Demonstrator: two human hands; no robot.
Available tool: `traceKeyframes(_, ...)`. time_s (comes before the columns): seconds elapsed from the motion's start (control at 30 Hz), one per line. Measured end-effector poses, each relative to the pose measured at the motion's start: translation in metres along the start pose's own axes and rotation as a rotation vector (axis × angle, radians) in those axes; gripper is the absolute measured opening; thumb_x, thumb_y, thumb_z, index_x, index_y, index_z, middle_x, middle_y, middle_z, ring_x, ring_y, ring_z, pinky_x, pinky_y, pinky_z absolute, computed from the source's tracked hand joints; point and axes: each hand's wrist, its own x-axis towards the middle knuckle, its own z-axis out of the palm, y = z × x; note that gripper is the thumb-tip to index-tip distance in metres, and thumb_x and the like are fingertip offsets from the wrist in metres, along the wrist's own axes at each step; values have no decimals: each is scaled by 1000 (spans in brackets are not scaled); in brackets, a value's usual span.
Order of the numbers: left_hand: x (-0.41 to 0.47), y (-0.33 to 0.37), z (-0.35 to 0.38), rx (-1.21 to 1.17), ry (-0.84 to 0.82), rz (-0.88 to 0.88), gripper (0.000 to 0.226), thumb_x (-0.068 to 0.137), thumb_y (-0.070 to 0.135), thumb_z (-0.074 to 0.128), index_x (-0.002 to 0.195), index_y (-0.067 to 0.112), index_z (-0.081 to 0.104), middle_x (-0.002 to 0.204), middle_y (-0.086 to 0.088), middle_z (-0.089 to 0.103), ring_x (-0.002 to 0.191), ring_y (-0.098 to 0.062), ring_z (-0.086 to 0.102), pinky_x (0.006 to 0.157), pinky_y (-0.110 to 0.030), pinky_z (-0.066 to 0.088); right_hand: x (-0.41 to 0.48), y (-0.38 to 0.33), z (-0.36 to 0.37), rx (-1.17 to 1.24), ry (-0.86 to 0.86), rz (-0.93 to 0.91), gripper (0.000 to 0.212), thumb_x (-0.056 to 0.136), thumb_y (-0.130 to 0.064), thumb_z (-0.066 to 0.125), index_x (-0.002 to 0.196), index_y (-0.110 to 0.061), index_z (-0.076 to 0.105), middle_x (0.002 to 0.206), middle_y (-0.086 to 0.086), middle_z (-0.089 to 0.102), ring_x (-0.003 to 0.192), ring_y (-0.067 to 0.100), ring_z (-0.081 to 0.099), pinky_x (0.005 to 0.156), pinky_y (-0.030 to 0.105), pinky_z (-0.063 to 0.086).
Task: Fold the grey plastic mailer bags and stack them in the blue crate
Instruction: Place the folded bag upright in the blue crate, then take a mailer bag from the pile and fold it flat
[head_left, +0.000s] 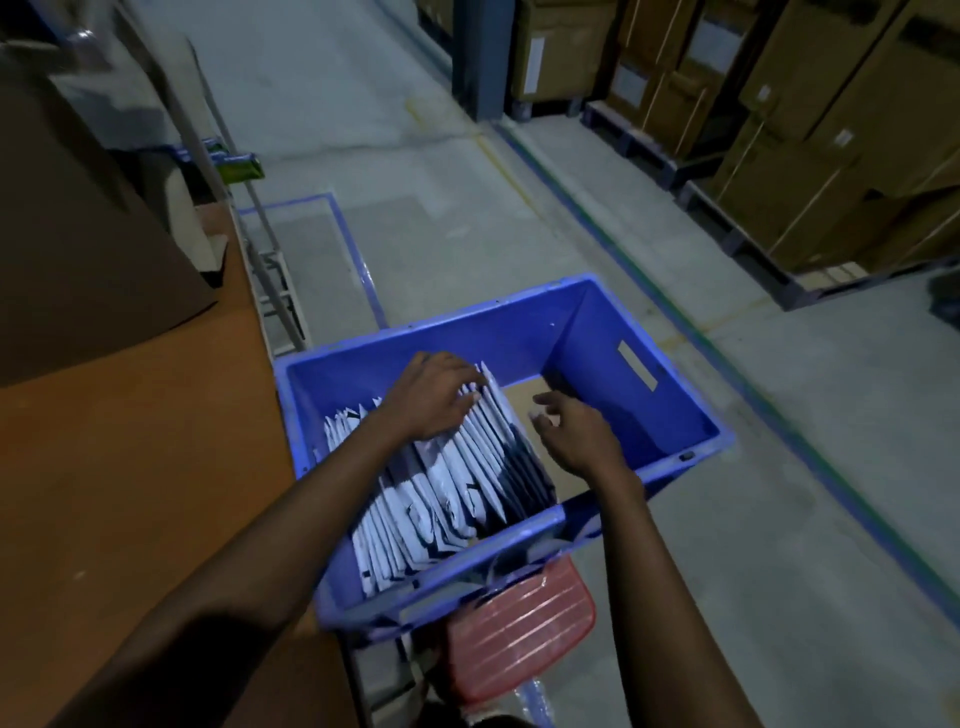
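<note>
Grey mailer bags (457, 483) stand in blue crate (519, 338); left hand (436, 397) presses their tops, right hand (579, 434) relaxed, empty.

A single head-worn view looks forward and steeply down, close over the blue crate (597, 332), with warehouse floor (415, 156) beyond.

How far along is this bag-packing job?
Done: a row of folded mailer bags stands on edge, filling about half the blue crate. In hand: the left hand presses on the row's end; the right hand hovers empty beside it. To do: the crate's other part, showing bare cardboard, is unfilled.
</note>
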Motion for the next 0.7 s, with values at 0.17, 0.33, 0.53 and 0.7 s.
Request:
traceKeyframes(0.17, -109, -14, -53, -85, 376, -213, 41, 96, 44, 48, 118, 22, 75, 118, -2, 73, 116, -24, 61, 95, -41, 40, -48, -64, 32, 65, 224, -293, 33, 100, -33, 56, 129, -20, 67, 125, 8, 68, 115, 31, 64, 95, 42, 51)
traceKeyframes(0.33, -242, -33, -97, -48, 519, -516, 29, 99, 32, 55, 123, 27, 70, 121, 5, 68, 119, -22, 55, 94, -38, 35, -91, -161, 97, 41, 226, -653, 27, 102, -33, 52, 122, -26, 70, 115, -2, 67, 109, 22, 62, 82, 36, 51)
traceKeyframes(0.53, -409, -48, -136, 3, 663, -837, 22, 103, 26, 58, 122, 28, 70, 119, 5, 67, 117, -24, 57, 100, -49, 43, -139, -275, 187, 124, 39, -975, 25, 101, -22, 56, 121, -24, 71, 116, -2, 66, 112, 21, 62, 86, 35, 52)
traceKeyframes(0.7, -522, -80, -152, 76, 723, -1037, 25, 95, 31, 56, 113, 30, 73, 107, 3, 69, 105, -29, 61, 92, -52, 46, -183, -358, 269, 193, -146, -1052, 25, 106, -27, 55, 125, -29, 70, 118, -10, 63, 112, 13, 60, 82, 35, 55)
